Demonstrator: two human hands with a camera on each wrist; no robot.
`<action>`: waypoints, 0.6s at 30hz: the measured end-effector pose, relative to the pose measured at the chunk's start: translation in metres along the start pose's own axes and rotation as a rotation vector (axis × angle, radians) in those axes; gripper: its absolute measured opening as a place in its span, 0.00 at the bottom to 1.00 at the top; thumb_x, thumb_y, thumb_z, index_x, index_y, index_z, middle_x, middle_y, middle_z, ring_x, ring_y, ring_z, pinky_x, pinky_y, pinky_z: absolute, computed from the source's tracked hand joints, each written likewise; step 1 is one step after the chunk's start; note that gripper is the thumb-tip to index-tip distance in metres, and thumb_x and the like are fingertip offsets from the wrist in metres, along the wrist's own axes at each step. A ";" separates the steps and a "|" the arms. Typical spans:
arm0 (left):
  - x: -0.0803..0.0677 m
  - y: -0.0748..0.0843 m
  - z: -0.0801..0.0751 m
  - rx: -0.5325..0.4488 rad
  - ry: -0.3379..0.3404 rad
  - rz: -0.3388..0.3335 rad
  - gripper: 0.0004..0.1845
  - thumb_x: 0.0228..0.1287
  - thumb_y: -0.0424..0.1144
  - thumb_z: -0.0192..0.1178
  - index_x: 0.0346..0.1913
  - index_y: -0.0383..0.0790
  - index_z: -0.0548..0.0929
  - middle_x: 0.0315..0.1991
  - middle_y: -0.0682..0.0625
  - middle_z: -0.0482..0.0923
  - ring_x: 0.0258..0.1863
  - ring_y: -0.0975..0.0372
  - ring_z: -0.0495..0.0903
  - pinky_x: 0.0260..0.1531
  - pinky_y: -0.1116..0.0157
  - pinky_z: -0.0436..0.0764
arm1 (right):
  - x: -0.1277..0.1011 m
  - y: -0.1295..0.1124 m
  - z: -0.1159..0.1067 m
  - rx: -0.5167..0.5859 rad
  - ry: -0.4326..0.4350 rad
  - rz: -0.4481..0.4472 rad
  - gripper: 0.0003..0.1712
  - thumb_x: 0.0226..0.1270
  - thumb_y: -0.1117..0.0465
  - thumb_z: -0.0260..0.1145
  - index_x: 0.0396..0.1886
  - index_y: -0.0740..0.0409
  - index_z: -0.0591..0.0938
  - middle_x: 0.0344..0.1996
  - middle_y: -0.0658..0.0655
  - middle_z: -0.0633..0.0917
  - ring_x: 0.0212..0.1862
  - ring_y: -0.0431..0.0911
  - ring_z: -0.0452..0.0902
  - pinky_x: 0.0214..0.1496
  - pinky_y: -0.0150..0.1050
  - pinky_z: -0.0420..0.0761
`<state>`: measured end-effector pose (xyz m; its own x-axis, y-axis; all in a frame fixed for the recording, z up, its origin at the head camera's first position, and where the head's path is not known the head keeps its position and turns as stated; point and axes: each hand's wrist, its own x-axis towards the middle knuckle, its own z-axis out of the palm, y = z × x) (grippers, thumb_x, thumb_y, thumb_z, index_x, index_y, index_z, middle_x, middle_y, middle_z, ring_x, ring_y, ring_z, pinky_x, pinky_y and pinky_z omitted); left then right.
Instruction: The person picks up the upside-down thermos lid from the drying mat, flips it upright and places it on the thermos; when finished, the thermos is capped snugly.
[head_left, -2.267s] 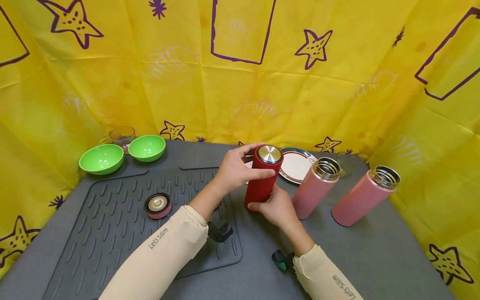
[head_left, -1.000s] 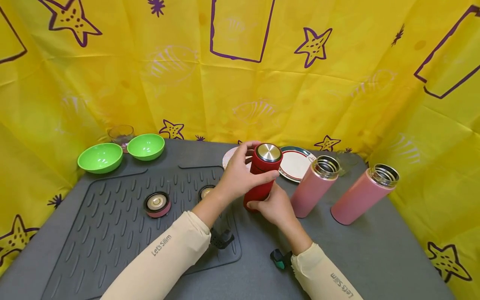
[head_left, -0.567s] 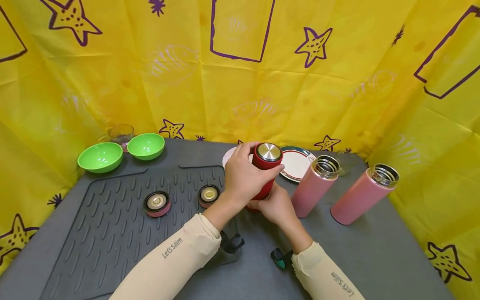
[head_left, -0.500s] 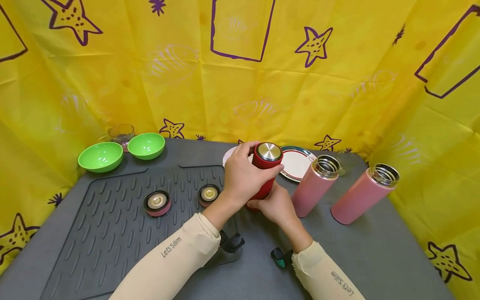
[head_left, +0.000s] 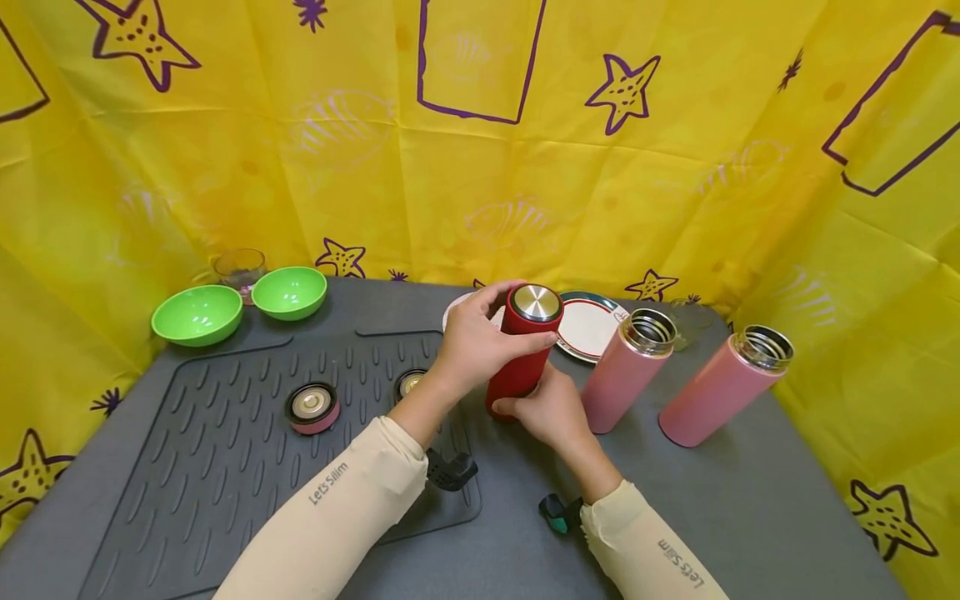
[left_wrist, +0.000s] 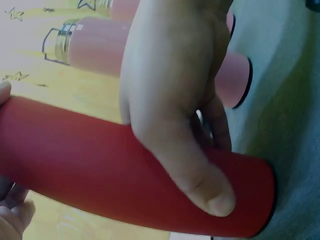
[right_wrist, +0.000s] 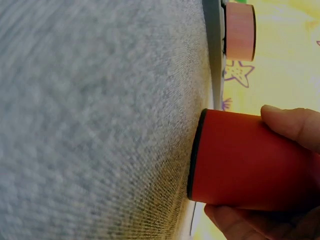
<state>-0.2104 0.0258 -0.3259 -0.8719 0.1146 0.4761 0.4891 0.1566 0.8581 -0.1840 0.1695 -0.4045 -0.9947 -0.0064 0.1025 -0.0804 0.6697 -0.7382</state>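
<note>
— From above, what do you see?

— A red flask stands tilted near the middle of the worktop, just off the right edge of the ribbed mat. The left hand has its fingers curled round the upper part, right under the steel-topped lid. The right hand grips the lower body.

— And around it?

— Two pink flasks, one near and one farther right, both open-mouthed and close by. Two loose lids on the mat, one in the open, the other half hidden behind the left wrist. A plate behind the flask, two green bowls, one beside the other, at the far left corner.

— The left wrist view?

— Mostly the right hand, thumb pressed along the red body, fingers wrapped behind. The base is on or just above the grey surface; I can't tell which.

— The right wrist view?

— The flask's base with its rim at the worktop, a thumb above and fingers below it.

— What could go wrong?

— I'd say the tilt. If the lid lets go suddenly, the flask may swing right and knock the near pink flask over, or the base may skid on the smooth worktop.
</note>
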 end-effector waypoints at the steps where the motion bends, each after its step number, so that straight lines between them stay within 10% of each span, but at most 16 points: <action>1: 0.001 0.000 -0.002 0.015 -0.021 -0.018 0.34 0.42 0.49 0.80 0.57 0.48 0.82 0.45 0.61 0.81 0.48 0.69 0.77 0.48 0.63 0.79 | 0.000 0.000 0.000 0.001 0.002 0.001 0.29 0.41 0.53 0.82 0.44 0.53 0.81 0.33 0.47 0.85 0.33 0.44 0.79 0.38 0.43 0.79; 11: 0.009 -0.005 -0.014 0.000 -0.183 -0.106 0.34 0.45 0.51 0.79 0.59 0.56 0.80 0.48 0.59 0.81 0.55 0.65 0.73 0.50 0.55 0.77 | 0.001 -0.001 0.001 -0.007 -0.006 -0.008 0.31 0.42 0.53 0.82 0.47 0.53 0.78 0.34 0.48 0.85 0.35 0.44 0.80 0.41 0.44 0.80; 18: 0.003 -0.001 -0.004 0.014 -0.152 -0.055 0.40 0.48 0.51 0.77 0.64 0.49 0.72 0.53 0.57 0.75 0.55 0.65 0.72 0.53 0.57 0.76 | 0.002 0.001 -0.001 -0.010 -0.011 -0.004 0.29 0.41 0.54 0.82 0.45 0.51 0.80 0.34 0.47 0.84 0.35 0.44 0.79 0.41 0.44 0.79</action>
<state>-0.2138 0.0224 -0.3251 -0.8845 0.2520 0.3926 0.4415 0.1804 0.8790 -0.1860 0.1708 -0.4049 -0.9950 -0.0173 0.0981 -0.0838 0.6769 -0.7313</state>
